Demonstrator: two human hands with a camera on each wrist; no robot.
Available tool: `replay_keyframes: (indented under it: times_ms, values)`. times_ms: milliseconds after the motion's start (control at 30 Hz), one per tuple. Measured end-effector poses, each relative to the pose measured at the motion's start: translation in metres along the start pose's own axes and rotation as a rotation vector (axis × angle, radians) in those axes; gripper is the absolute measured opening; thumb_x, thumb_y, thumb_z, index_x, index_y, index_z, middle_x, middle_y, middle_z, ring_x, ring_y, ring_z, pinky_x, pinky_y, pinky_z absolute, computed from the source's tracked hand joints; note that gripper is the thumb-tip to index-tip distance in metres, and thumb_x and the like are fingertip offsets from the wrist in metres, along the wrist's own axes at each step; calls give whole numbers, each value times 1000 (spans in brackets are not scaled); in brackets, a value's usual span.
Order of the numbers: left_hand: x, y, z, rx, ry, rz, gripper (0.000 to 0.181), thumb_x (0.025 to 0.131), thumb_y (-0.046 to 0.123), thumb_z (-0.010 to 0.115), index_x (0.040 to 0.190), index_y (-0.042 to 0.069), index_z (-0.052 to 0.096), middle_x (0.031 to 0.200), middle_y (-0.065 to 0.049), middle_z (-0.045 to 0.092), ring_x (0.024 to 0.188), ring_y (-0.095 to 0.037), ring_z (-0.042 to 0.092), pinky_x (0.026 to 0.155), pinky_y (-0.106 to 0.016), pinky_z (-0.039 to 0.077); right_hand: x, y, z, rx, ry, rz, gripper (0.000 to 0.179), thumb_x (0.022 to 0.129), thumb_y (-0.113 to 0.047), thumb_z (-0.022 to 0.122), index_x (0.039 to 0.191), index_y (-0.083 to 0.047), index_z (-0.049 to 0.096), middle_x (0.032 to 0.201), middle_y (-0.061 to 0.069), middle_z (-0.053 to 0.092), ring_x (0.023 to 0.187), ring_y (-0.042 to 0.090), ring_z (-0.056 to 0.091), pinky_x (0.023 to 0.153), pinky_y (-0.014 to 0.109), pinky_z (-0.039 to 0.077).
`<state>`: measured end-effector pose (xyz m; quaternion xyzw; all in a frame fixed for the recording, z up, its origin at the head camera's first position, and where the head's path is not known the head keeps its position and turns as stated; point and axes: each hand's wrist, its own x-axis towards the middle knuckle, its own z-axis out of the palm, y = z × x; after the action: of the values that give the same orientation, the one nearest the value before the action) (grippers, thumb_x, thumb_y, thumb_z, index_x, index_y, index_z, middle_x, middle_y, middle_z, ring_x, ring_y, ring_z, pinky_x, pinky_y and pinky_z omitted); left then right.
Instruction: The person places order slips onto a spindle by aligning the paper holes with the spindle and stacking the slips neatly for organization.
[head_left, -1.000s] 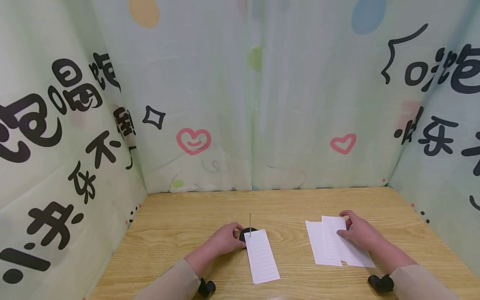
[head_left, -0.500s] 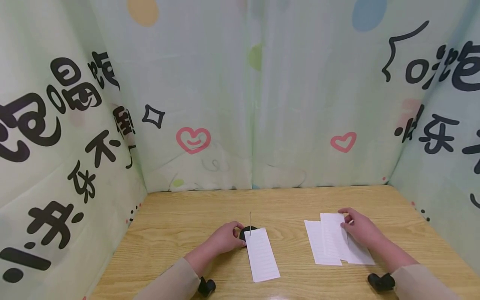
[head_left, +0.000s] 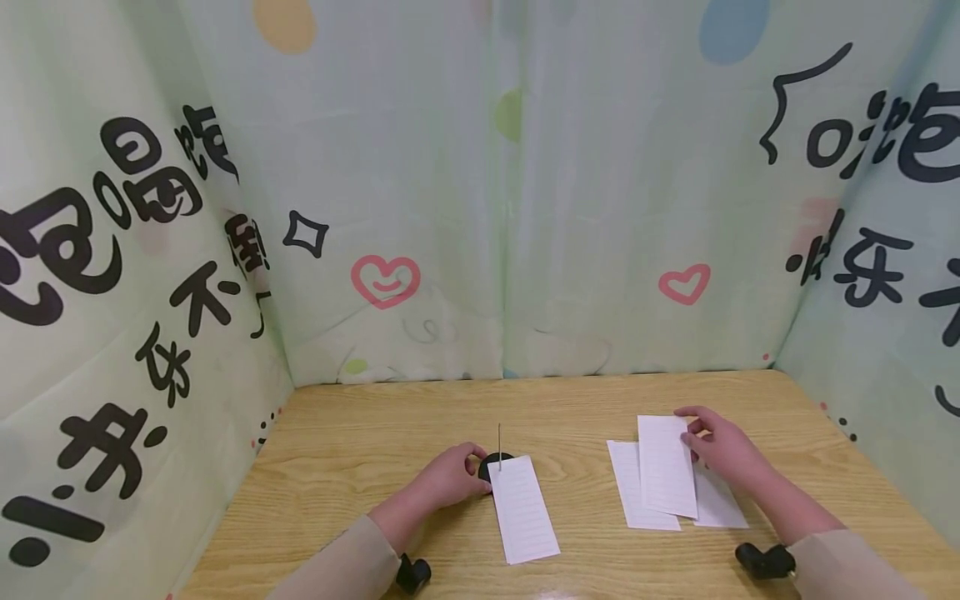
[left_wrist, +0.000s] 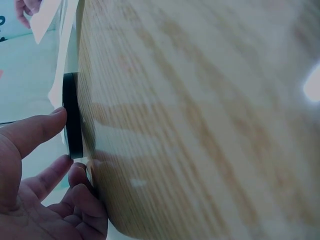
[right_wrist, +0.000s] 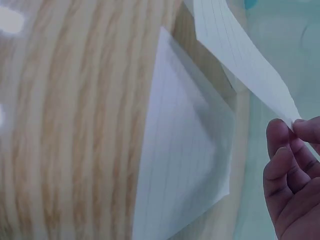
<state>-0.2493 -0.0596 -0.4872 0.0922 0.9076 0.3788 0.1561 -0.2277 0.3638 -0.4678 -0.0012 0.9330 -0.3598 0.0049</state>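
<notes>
"What are you gripping?"
"My right hand (head_left: 718,448) is pinching a ruled sheet (head_left: 666,467) above two more sheets (head_left: 631,493); my left hand (head_left: 452,478) is holding the black spike stand (left_wrist: 73,117), which another page (head_left: 524,512) is partly covering."

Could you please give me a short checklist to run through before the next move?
1. Black round base held at its rim by the left hand: ok.
2. Thin grey metal spike upright, tip uncovered: ok.
3. White lined paper slip pierced near its top edge: ok.
4. White lined rectangular sheet pinched by the right hand: ok.
5. That sheet over the spike: not ok, it is off to the right.
6. Its lower end clear of the loose white paper sheets: cannot tell.
</notes>
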Motion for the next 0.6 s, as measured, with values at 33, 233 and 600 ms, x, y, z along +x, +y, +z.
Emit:
replay_keyframes:
  times_ms: [33,233,600]
  values:
    - [0,0,0,-1,0,0,44,82,17,82,120,12,61,87,-6,53,77,-22,51,65,-35,40,0,-1,-1,5,2,-1,42,100,-7,54,139,3,41,104,18,55,76,22,59,62,32,47]
    - [-1,0,0,3,4,4,44,82,17,82,120,12,61,87,-6,53,77,-22,51,65,-35,40,-2,-8,-2,68,13,-22,42,101,-9,54,140,2,42,107,19,55,76,24,59,60,31,47]
    - [-5,2,-2,1,5,22,44,83,18,81,121,11,61,87,-6,53,75,-22,51,63,-34,40,-4,-27,2,170,5,-47,43,100,-8,55,140,1,43,107,19,58,76,29,61,59,32,49]
